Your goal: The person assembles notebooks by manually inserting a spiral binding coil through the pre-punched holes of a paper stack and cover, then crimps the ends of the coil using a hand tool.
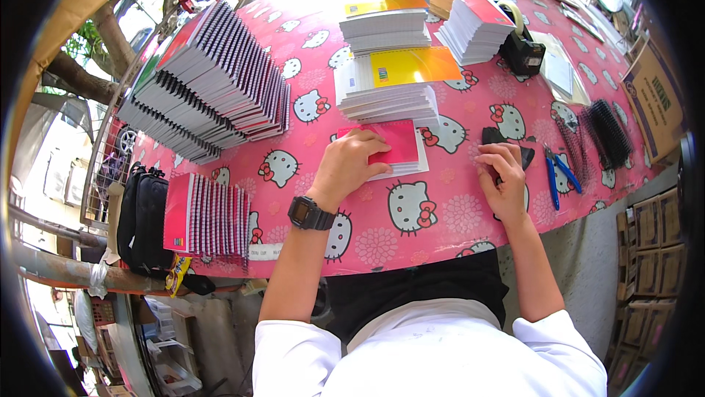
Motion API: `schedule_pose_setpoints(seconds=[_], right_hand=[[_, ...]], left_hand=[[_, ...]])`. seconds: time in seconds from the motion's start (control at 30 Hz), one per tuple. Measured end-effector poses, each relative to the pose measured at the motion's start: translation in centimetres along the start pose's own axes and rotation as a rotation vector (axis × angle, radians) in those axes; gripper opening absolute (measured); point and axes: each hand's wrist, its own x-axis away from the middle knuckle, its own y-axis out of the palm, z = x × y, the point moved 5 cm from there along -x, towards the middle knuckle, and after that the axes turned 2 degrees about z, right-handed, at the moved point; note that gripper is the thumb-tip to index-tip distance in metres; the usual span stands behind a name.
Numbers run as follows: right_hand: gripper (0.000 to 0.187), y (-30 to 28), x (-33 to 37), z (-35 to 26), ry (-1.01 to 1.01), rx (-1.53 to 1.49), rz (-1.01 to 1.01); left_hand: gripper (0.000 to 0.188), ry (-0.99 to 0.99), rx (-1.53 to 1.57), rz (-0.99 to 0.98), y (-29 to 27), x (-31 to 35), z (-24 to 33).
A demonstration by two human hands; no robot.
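Observation:
My left hand [351, 162], with a black watch at its wrist, is closed over the left part of a small stack of notebook pages with a red cover [400, 140]. Its fingers press on the cover and the thumb lies by the near edge. To the right, my right hand [505, 185] rests loosely curled on the table, fingers apart, with nothing visible in them. Its fingertips lie beside a black object [525, 153], partly hidden, whose kind I cannot make out. Just beyond the red cover rise stacks of loose pages, one topped by a yellow cover [415, 65].
Spiral-bound notebooks stand in a tall pile [220, 77] at left and a shorter red pile [205, 213] nearer me. At right lie blue-handled pliers [562, 174], black spiral coils [606, 132] and a tape dispenser [523, 52]. A black bag [143, 217] hangs at the table's left edge.

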Motion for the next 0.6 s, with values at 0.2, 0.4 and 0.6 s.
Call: schedule_pose_setpoints(seconds=[0.2, 0.4, 0.6], right_hand=[[0.017, 0.04, 0.02, -0.03, 0.008, -0.012, -0.003], [0.017, 0.01, -0.01, 0.01, 0.016, -0.023, -0.005], [0.017, 0.04, 0.05, 0.16, 0.010, -0.008, -0.002]], left_hand=[[0.031, -0.053, 0.087, -0.010, -0.18, -0.08, -0.46], [0.031, -0.022, -0.021, -0.004, -0.25, 0.07, 0.38], [0.031, -0.027, 0.032, 0.038, -0.32, -0.02, 0.51]])
